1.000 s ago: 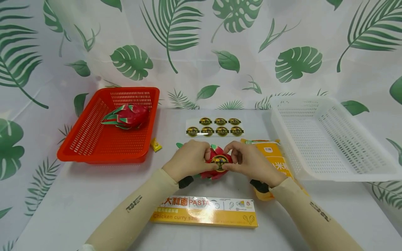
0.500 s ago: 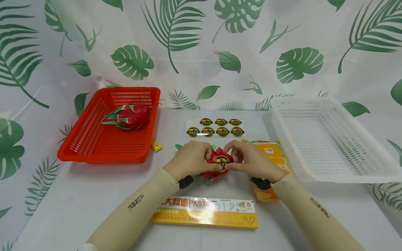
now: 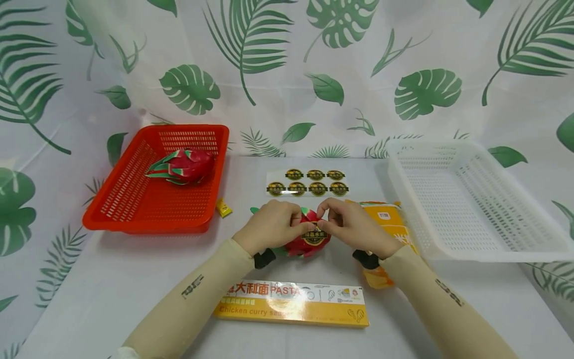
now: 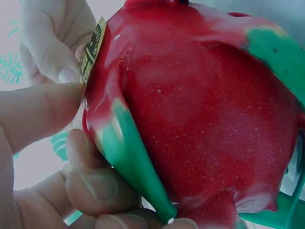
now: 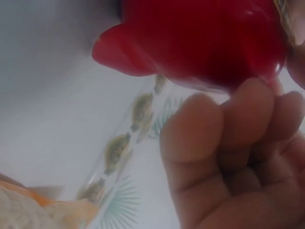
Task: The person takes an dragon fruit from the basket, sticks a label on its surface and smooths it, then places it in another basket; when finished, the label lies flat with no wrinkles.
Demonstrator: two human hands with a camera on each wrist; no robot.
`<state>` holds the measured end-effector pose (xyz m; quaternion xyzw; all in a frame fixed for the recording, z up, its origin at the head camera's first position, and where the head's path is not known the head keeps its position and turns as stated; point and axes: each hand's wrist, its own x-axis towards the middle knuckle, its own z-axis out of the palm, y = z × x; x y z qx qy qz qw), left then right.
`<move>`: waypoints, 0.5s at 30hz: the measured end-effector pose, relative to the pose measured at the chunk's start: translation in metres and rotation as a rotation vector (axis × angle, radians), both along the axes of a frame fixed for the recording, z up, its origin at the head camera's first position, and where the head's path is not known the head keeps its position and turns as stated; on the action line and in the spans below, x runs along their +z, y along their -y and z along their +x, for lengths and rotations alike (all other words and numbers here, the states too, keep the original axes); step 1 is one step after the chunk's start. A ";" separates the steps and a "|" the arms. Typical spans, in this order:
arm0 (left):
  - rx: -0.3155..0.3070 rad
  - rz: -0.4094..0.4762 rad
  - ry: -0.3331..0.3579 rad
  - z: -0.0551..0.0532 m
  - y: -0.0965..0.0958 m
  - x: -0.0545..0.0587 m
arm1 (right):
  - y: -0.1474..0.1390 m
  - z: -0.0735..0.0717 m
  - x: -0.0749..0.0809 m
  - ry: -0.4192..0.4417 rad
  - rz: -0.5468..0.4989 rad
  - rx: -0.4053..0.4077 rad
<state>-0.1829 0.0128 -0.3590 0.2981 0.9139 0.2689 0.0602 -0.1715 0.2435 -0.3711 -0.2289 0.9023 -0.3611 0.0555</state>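
A red dragon fruit [image 3: 296, 248] with green-tipped scales lies between my two hands, a round black-and-gold sticker [image 3: 316, 238] on the side facing me. My left hand [image 3: 274, 225] holds the fruit from the left, its thumb at the sticker's upper edge. In the left wrist view, its curled fingers [image 4: 97, 188] lie along a green scale, and the sticker [image 4: 92, 55] is seen edge-on against the skin. My right hand [image 3: 354, 227] grips from the right, thumb also on the sticker's upper part. Its curled fingers [image 5: 248, 112] touch the fruit's far side in the right wrist view.
A red basket [image 3: 211, 214] at left holds another dragon fruit [image 3: 190, 165], with a small yellow packet [image 3: 223, 207] beside it. Behind my hands lies a sticker sheet [image 3: 280, 177]. A pasta box [image 3: 291, 304] is in front; an orange bag [image 3: 387, 219] and white basket [image 3: 493, 252] are right.
Both thumbs have moved up from the lower part of the sticker to its upper edge, uncovering the lettering below. The fruit stays in place between the hands.
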 end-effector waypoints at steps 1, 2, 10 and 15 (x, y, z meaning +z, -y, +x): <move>0.002 -0.002 -0.002 0.000 0.000 0.000 | 0.001 0.000 0.000 -0.004 0.005 -0.003; 0.004 -0.003 -0.002 0.000 0.000 0.000 | 0.002 0.000 0.001 -0.005 0.008 -0.006; 0.014 -0.008 0.014 0.002 -0.001 0.000 | -0.001 0.003 0.003 -0.018 0.000 0.009; 0.030 -0.032 0.039 0.005 -0.001 -0.001 | -0.004 0.004 0.002 -0.019 0.016 0.042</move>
